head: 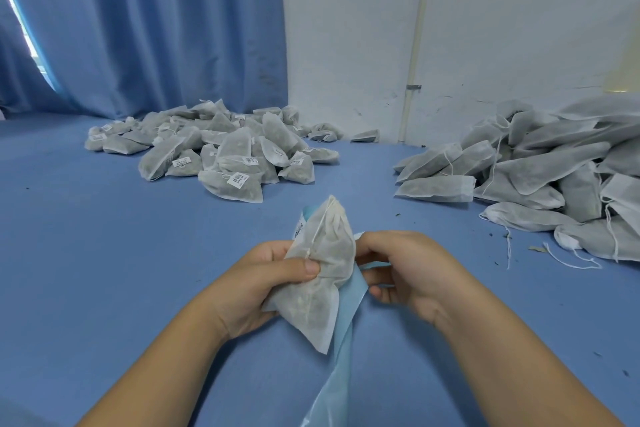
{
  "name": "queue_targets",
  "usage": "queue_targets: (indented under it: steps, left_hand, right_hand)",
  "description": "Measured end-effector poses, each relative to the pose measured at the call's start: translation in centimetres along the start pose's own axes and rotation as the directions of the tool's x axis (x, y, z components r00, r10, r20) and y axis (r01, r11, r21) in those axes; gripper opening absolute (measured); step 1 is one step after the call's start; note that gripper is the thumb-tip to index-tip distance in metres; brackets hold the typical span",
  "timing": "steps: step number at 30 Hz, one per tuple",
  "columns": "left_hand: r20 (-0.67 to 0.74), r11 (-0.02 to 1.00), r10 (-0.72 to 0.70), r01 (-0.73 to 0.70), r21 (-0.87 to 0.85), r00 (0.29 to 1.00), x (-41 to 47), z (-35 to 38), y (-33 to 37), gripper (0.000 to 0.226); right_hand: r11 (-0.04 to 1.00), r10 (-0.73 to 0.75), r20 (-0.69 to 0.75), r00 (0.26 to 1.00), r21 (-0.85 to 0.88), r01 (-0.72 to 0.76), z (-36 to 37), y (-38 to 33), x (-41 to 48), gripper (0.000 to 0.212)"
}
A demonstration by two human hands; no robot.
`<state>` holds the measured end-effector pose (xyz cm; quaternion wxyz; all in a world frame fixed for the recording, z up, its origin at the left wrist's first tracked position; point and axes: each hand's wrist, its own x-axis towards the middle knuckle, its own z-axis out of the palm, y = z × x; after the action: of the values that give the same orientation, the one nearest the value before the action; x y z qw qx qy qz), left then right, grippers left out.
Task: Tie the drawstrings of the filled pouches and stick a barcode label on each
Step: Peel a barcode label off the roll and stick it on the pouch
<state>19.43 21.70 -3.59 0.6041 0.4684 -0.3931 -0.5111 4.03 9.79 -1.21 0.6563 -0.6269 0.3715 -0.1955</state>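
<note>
Two hands meet low over the matte blue surface (pixel 104 236). The left hand (pixel 263 284) grips a thin, gauzy white pouch (pixel 322 274), lumpy with dry filling, with the thumb pressed on its front. Behind the pouch runs a glossy pale-blue strip (pixel 341 340), cut off at the lower edge, with a barcode label (pixel 299 227) near its top. The right hand (pixel 408 270) has curled fingers at the strip, but the pouch hides their tips, so I cannot tell the grasp.
</note>
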Motion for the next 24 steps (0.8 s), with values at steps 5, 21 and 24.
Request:
queue_targets:
  steps: [5, 21, 24]
  left_hand:
    - [-0.001, 1.0, -0.006, 0.006, -0.004, 1.0, -0.1, -0.2, 0.0, 0.017]
    - [-0.326, 0.996, -0.031, 0.055, 0.064, 0.945, -1.4, -2.4, 2.4, 0.028]
    - [-0.394, 0.993, 0.047, -0.002, 0.114, 0.918, -1.2, -2.2, 4.0, 0.02]
  right_hand:
    - [0.997, -0.002, -0.017, 1.0, 0.076, 0.003, -0.5, 0.0, 0.2, 0.011]
    - [0.953, -0.156, -0.287, 0.945, 0.208, 0.22, -5.8, 0.1, -0.8, 0.009]
    - [0.956, -0.185, -0.307, 0.934, 0.166, 0.243, -7.4, 0.2, -1.2, 0.009]
